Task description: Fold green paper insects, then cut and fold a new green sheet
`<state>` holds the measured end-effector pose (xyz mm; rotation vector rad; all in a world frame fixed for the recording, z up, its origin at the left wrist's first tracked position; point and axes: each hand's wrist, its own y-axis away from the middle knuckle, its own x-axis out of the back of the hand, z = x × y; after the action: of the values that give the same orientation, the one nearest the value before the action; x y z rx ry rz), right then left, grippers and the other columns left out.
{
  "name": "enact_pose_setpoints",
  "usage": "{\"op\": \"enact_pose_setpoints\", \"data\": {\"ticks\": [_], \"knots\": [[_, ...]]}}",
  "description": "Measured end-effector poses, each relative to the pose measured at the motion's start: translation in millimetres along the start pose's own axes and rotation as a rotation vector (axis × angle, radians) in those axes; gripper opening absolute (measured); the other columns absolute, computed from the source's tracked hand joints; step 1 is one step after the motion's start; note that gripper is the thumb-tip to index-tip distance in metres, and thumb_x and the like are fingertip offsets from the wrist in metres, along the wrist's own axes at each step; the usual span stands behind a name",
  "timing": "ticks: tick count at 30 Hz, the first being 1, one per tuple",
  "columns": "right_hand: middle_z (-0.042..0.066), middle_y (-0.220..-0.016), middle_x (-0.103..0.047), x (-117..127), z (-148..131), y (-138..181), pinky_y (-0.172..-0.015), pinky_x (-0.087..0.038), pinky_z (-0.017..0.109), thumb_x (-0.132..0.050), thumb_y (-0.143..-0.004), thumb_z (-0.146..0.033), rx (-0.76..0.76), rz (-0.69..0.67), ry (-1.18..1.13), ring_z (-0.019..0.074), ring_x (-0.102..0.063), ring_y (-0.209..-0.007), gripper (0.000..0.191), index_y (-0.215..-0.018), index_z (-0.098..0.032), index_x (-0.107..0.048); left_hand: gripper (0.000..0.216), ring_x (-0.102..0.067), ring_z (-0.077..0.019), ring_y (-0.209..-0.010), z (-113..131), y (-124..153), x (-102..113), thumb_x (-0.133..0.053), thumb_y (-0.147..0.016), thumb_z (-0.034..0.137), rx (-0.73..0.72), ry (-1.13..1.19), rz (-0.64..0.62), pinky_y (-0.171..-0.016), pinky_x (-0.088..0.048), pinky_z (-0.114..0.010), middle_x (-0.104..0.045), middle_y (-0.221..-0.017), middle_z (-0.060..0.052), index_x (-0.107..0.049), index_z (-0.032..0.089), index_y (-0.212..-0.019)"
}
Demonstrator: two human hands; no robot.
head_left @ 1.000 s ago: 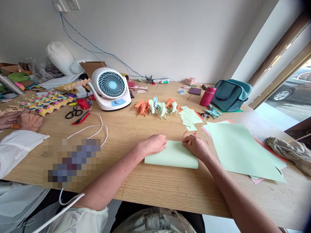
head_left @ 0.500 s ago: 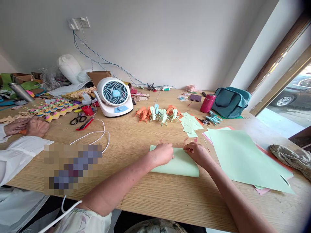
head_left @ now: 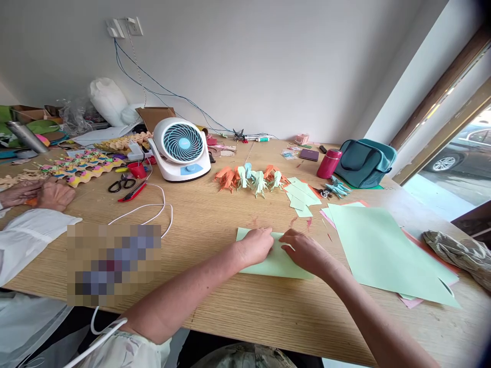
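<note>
A folded sheet of light green paper (head_left: 261,268) lies flat on the wooden table in front of me. My left hand (head_left: 259,245) rests on its middle, fingers curled and pressed down at the paper near its far edge. Just right of it, my right hand (head_left: 303,248) lies over the sheet with thumb and fingers slightly apart, touching the paper without gripping it. Beyond the hands stand several folded paper figures, orange (head_left: 226,178) and pale green (head_left: 259,183). Small cut green paper pieces (head_left: 301,197) lie next to them.
Large green sheets (head_left: 383,250) are stacked at the right, near a teal bag (head_left: 366,163) and a red flask (head_left: 329,163). Left stand a white fan (head_left: 182,148), scissors (head_left: 121,184) and a red cutter (head_left: 132,192). A co-worker's hands (head_left: 53,195) are at the far left.
My right hand has moved left from the sheet's far right edge toward my left hand, its fingers loosening. The sheet's near edge now looks flatter. My left hand has stayed put.
</note>
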<state>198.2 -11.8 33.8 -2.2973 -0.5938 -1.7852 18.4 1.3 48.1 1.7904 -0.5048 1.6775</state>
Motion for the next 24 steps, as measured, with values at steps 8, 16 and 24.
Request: {"op": "enact_pose_setpoints", "data": {"ticks": [8, 16, 24], "knots": [[0.011, -0.115, -0.066, -8.9, -39.2, 12.6, -0.087, -0.046, 0.036, -0.043, -0.096, -0.02, 0.085, 0.02, 0.047, 0.0251, -0.061, -0.102, 0.027, -0.109, -0.02, -0.067, 0.021, -0.063, -0.0226, -0.091, -4.0, -2.1, 0.0, -0.046, -0.089, 0.01, 0.006, 0.067, 0.017, -0.075, -0.046, -0.029, -0.066, -0.101, -0.012, -0.067, 0.012, -0.091], [0.012, -0.114, -0.065, -14.8, -51.4, 24.5, -0.084, -0.047, 0.035, -0.043, -0.097, -0.02, 0.081, 0.054, 0.074, 0.0256, -0.061, -0.103, 0.024, -0.11, -0.019, -0.064, 0.02, -0.062, -0.0215, -0.087, -4.4, -4.9, -1.9, -0.048, -0.087, 0.01, 0.007, 0.054, 0.001, -0.072, -0.045, -0.029, -0.064, -0.099, -0.01, -0.068, 0.013, -0.084], [0.011, -0.11, -0.066, -20.9, -61.3, 42.0, -0.079, -0.048, 0.038, -0.042, -0.098, -0.023, 0.105, 0.029, 0.106, 0.0264, -0.062, -0.095, 0.023, -0.106, -0.018, -0.063, 0.023, -0.062, -0.0242, -0.094, -1.7, -3.5, 3.0, -0.047, -0.085, 0.005, 0.0, 0.04, -0.028, -0.074, -0.046, -0.031, -0.063, -0.104, -0.013, -0.069, 0.01, -0.091]]}}
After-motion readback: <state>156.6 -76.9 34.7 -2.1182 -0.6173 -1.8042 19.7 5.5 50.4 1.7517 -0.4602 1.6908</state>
